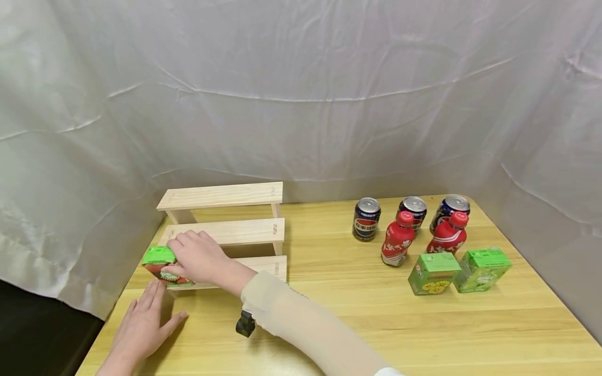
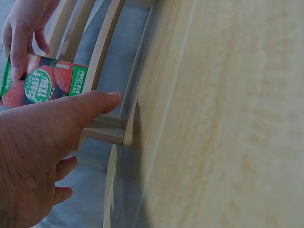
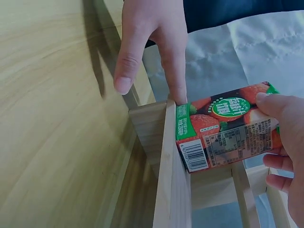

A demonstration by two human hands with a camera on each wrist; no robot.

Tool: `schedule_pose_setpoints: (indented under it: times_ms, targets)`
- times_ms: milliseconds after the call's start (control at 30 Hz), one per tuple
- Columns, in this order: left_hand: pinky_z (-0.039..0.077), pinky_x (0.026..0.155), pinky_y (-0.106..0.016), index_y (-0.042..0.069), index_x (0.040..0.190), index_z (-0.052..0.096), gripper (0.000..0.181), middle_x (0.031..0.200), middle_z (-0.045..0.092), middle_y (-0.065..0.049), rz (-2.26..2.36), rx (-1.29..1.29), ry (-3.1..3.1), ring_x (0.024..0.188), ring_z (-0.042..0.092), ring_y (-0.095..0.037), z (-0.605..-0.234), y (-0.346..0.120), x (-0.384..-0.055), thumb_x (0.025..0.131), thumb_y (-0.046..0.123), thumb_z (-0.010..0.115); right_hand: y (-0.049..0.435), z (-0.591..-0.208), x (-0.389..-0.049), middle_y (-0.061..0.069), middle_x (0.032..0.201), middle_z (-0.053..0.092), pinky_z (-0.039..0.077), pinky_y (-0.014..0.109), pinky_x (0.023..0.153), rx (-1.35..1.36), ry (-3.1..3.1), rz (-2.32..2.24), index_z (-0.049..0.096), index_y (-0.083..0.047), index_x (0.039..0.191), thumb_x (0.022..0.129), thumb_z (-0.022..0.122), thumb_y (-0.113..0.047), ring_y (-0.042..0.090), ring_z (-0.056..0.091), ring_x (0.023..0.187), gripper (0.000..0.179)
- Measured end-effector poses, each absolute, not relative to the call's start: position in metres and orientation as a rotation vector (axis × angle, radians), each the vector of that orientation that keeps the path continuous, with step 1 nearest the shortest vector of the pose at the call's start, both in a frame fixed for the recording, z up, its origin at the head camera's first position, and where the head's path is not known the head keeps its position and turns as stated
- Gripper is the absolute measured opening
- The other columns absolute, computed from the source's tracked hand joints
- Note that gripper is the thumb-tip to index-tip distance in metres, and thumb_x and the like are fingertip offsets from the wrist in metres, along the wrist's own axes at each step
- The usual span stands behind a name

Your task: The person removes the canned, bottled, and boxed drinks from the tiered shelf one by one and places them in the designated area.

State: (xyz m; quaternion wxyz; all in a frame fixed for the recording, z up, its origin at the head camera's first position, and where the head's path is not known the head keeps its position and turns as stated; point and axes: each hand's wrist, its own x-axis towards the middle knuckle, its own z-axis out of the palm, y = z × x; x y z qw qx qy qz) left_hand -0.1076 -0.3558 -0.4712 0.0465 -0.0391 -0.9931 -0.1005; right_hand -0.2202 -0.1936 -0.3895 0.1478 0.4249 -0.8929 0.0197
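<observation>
A strawberry juice box [image 1: 159, 256] with a green top stands at the left end of the lowest tier of a three-tier wooden rack [image 1: 244, 231]. My right hand [image 1: 199, 259] grips the upper part of this box, its thumb on the printed front [image 3: 231, 107]. In the right wrist view, the box's bottom end meets the tier's board [image 3: 173, 166]. Just in front of the rack's left end is my left hand [image 1: 143, 325], fingers straight and thumb spread, holding nothing. One of its fingertips [image 3: 178, 95] is right at the board's end, beside the box's lower corner.
On the right of the wooden table [image 1: 329, 313] stand several drinks: dark blue cola cans [image 1: 366, 219], red bottles [image 1: 397, 239], and two green juice boxes [image 1: 433, 273] nearest the front. Grey cloth [image 1: 320, 104] walls the back and sides. A black wrist device [image 1: 245, 324] hangs under the right forearm.
</observation>
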Motion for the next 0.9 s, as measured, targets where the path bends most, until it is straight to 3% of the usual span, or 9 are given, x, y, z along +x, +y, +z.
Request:
schedule_pose_setpoints:
  times_ms: [433, 900]
  targets:
    - [0.024, 0.106, -0.073, -0.008, 0.152, 0.017, 0.099, 0.156, 0.022, -0.032, -0.287, -0.119, -3.016, 0.143, 0.023, -0.049, -0.471, -0.355, -0.107, 0.09, 0.056, 0.06, -0.183, -0.393, -0.214, -0.014, 0.126, 0.059, 0.044, 0.02, 0.096, 1.217, -2.46, 0.046, 0.051, -0.025, 0.134, 0.096, 0.044, -0.061, 0.003, 0.053, 0.116, 0.053]
    - [0.026, 0.103, -0.075, -0.001, 0.155, 0.011, 0.101, 0.159, 0.018, -0.028, -0.28, -0.129, -2.983, 0.143, 0.025, -0.048, -0.473, -0.355, -0.107, 0.089, 0.055, 0.062, -0.153, -0.393, -0.21, -0.011, 0.121, 0.062, 0.045, 0.02, 0.095, 1.202, -2.33, 0.109, 0.056, -0.021, 0.13, 0.094, 0.048, -0.06, 0.006, 0.054, 0.115, 0.054]
